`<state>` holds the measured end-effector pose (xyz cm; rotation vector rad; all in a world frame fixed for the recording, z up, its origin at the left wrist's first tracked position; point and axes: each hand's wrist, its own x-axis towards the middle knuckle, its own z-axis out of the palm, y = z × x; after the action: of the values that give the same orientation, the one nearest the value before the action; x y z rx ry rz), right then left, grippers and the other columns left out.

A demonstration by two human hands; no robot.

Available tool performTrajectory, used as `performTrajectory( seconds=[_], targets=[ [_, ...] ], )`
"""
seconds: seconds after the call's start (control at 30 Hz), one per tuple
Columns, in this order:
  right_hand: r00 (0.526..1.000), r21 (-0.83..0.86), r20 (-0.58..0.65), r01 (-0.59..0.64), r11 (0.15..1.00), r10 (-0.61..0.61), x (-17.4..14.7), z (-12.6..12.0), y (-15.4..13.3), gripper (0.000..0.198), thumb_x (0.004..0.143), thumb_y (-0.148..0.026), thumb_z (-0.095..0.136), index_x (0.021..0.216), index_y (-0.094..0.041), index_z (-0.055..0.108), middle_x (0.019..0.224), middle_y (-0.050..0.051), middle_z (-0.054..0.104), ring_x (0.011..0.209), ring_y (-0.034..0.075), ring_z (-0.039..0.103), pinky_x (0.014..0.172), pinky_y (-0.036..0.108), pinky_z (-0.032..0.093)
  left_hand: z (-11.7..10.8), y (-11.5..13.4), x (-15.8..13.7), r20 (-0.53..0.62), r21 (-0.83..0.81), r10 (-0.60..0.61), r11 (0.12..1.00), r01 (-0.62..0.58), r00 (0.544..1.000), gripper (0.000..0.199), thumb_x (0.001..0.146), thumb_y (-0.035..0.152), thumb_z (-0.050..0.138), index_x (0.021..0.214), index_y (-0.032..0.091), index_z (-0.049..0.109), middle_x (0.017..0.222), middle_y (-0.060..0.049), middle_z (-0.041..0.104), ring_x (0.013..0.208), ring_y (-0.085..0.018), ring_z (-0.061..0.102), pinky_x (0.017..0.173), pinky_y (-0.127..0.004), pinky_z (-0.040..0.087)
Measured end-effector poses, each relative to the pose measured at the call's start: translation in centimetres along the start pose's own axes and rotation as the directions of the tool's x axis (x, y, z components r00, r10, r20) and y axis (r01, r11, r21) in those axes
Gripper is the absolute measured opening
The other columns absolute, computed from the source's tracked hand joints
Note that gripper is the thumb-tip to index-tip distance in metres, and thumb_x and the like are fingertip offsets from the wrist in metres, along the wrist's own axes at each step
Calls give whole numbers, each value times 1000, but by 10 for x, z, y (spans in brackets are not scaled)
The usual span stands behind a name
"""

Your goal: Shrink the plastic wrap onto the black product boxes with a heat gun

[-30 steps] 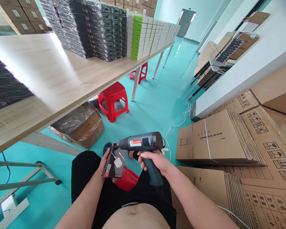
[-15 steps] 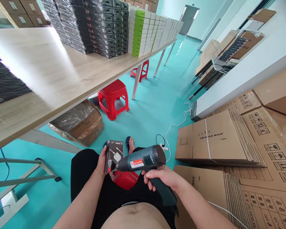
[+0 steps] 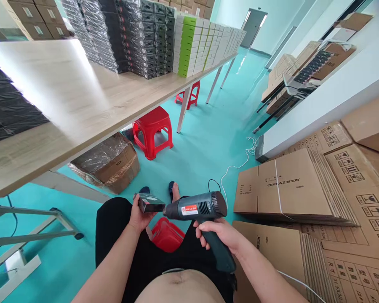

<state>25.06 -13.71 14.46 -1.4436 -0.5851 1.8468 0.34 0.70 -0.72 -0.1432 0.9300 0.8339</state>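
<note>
My right hand [image 3: 213, 230] grips the handle of a dark green heat gun [image 3: 194, 207] with an orange-and-white label, its nozzle pointing left. Just off the nozzle tip, a small black charger box [image 3: 150, 203] rests in my left hand [image 3: 139, 215], fingers closed around its left end. The box is tilted so that a narrow side faces me, and its printed front shows only at a slant. Between my knees is part of a red plastic stool [image 3: 168, 235].
A wooden table [image 3: 91, 97] bears stacks of wrapped black boxes [image 3: 148, 40] and white-green boxes [image 3: 196, 46]. Beneath it stand a red stool [image 3: 154, 130] and an open carton [image 3: 113, 162]. Flattened cartons [image 3: 281, 185] lean at the right. A white cable [image 3: 236, 166] crosses the floor.
My left hand has turned the charger box from showing its printed front to lying nearly flat, edge toward me. The heat gun stays at about the same place. The view has shifted slightly.
</note>
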Motion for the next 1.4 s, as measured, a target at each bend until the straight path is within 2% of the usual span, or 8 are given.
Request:
performTrajectory(
  seconds=[0.1,0.27,0.43,0.8,0.9,1.1,1.27,1.4],
  targets=[
    [997,58,62,32,998,-35,0,5,6,26,76,-28,63,95,-11,67,74,6,67,56,15,62,49,26,48,-8,-2,11,24,55,-14,998,12,1000,44,80,57,55,95,16,59,80,-9,66,79,-29,67,69,-47,55],
    [990,44,-91,110,993,-105,5,12,8,25,77,-30,64,94,-13,66,76,5,67,59,15,62,53,27,49,-18,-3,21,37,110,-70,992,66,997,54,78,63,53,100,14,58,92,-17,67,88,-33,66,72,-49,55],
    [994,18,40,103,994,-104,11,20,8,27,75,-29,66,96,-12,67,76,5,67,58,15,62,53,27,48,-20,-4,24,10,110,13,994,-14,1000,44,81,60,52,87,16,56,76,-9,64,66,-24,65,62,-42,57],
    [987,-12,-71,142,990,-143,19,24,8,27,75,-31,67,95,-13,66,75,4,66,58,15,62,53,28,48,-16,-4,22,5,67,22,998,-23,1000,42,80,53,59,97,15,54,89,-13,64,82,-28,67,71,-47,57],
    [979,-10,-169,118,993,-118,18,17,4,25,75,-31,66,93,-13,65,74,4,66,58,16,62,53,28,49,-16,-2,21,24,-2,-10,1000,10,1000,46,78,53,61,104,16,54,97,-15,63,95,-32,65,76,-49,56],
    [998,58,-6,58,997,-58,3,1,11,26,76,-30,64,95,-12,66,77,7,67,60,17,63,53,28,48,-19,1,18,98,-77,-20,997,28,995,50,78,52,59,112,16,52,109,-17,61,106,-36,60,76,-49,57],
    [986,152,-146,108,982,-86,0,3,17,25,76,-31,63,93,-12,65,76,6,66,59,16,61,52,27,47,-17,2,17,62,-62,-37,997,41,997,47,77,50,60,109,16,54,100,-15,64,99,-33,63,76,-48,57],
    [989,185,-126,104,977,-81,-3,-5,18,25,78,-31,62,94,-13,66,78,6,66,61,16,61,53,27,47,-14,2,12,78,2,-4,1000,4,997,37,74,34,59,106,15,59,93,-12,67,85,-30,67,73,-48,56]
  ],
)
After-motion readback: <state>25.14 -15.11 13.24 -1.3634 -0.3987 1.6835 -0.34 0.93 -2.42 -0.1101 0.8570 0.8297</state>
